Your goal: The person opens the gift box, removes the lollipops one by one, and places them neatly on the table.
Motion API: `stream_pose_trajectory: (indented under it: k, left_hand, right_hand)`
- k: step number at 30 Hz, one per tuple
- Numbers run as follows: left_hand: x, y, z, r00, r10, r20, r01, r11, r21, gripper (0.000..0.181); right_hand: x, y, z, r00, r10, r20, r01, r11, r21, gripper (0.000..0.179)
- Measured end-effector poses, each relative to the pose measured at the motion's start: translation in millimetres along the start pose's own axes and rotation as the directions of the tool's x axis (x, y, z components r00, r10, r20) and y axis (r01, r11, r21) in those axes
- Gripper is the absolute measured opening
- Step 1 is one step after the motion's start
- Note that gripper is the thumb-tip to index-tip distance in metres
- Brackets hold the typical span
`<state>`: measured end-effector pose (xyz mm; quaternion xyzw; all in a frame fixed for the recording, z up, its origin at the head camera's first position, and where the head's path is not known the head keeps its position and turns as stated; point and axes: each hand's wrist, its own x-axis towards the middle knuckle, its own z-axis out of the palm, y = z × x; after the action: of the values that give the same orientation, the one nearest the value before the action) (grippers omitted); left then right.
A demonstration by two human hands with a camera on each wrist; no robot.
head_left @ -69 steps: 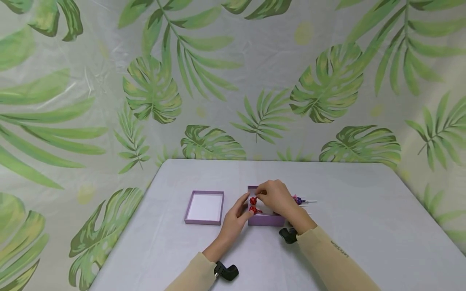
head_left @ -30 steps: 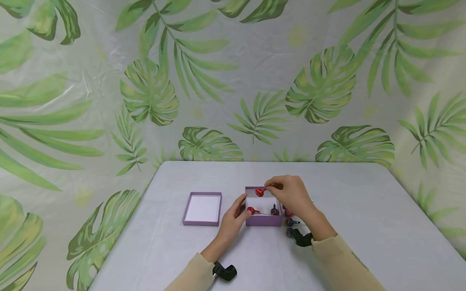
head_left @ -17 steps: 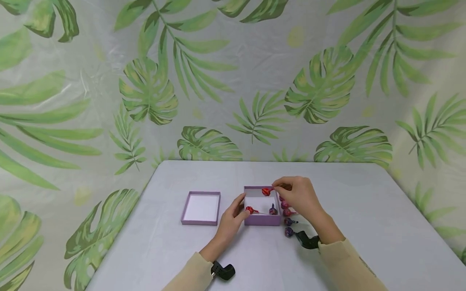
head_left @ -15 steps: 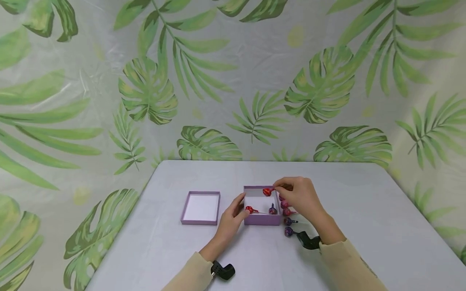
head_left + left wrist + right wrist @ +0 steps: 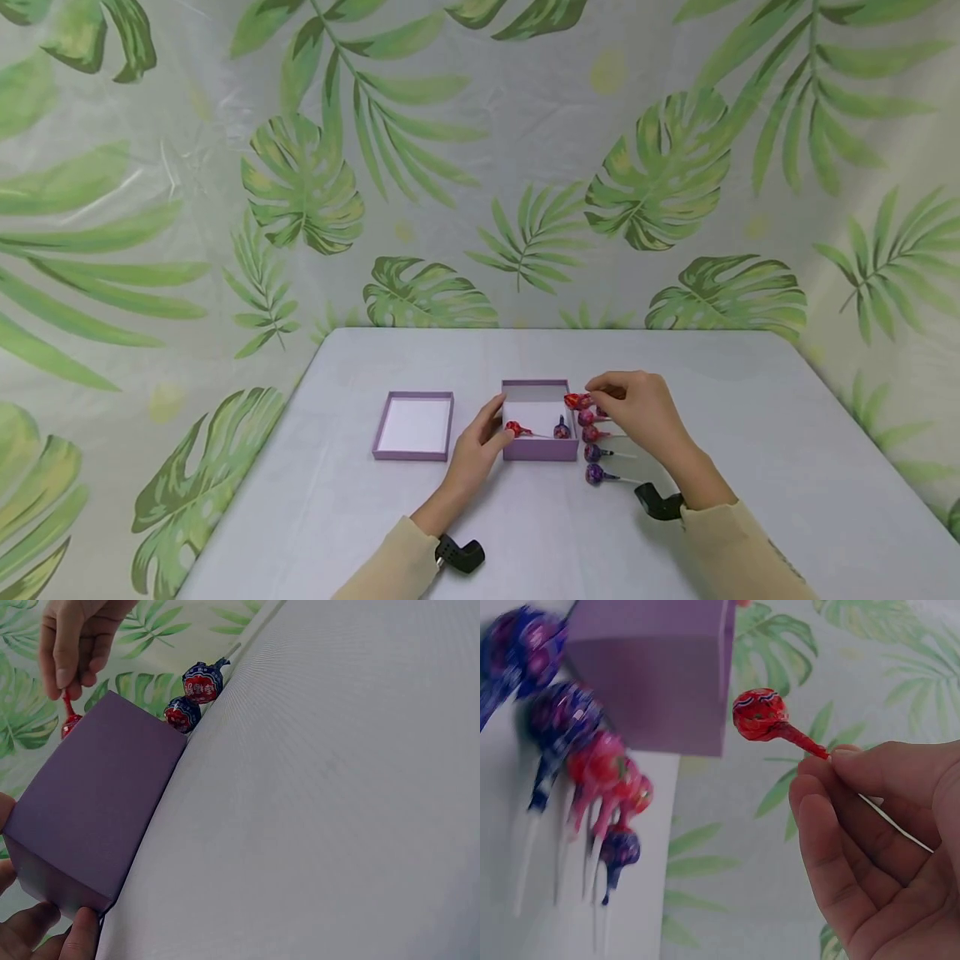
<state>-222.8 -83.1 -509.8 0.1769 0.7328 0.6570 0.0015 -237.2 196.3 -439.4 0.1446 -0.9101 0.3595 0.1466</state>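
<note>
My right hand [image 5: 637, 408] pinches a red-wrapped lollipop [image 5: 761, 715] by its twisted wrapper and stick. Its head hangs just past the right rim of an open purple box [image 5: 540, 451], as the head view shows. My left hand [image 5: 480, 442] holds that box at its left end, with the thumb at the front corner and the fingers along the side. Inside the box a second red lollipop [image 5: 516, 428] lies by the thumb, and a dark blue lollipop [image 5: 562, 428] sits in the front right corner.
Right of the box several lollipops lie in a column, sticks pointing right: blue-purple lollipops [image 5: 594, 474] nearer, pink-red lollipops [image 5: 590, 433] farther back. A shallow purple lid [image 5: 412, 457] with a white inside lies to the left. A leaf-patterned curtain [image 5: 480, 167] hangs behind the table.
My right hand has lifted the red lollipop from inside the box and carried it right, past the rim, uncovering the column of lollipops. My left hand stays on the box.
</note>
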Motion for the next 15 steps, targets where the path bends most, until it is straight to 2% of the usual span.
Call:
stream_pose_trajectory:
  k: [9, 15]
  left_hand:
    - [1.5, -0.5, 0.8, 1.000, 0.004, -0.008, -0.004, 1.000, -0.003, 0.059]
    - [0.8, 0.0, 0.4, 1.000, -0.002, -0.019, 0.002, 1.000, 0.006, 0.058]
  right_hand:
    - [-9.0, 25.7, -5.0, 1.000, 0.024, 0.004, -0.024, 0.997, -0.071, 0.010]
    - [-15.7, 38.2, -5.9, 0.999, 0.047, 0.009, -0.046, 0.996, -0.080, 0.010]
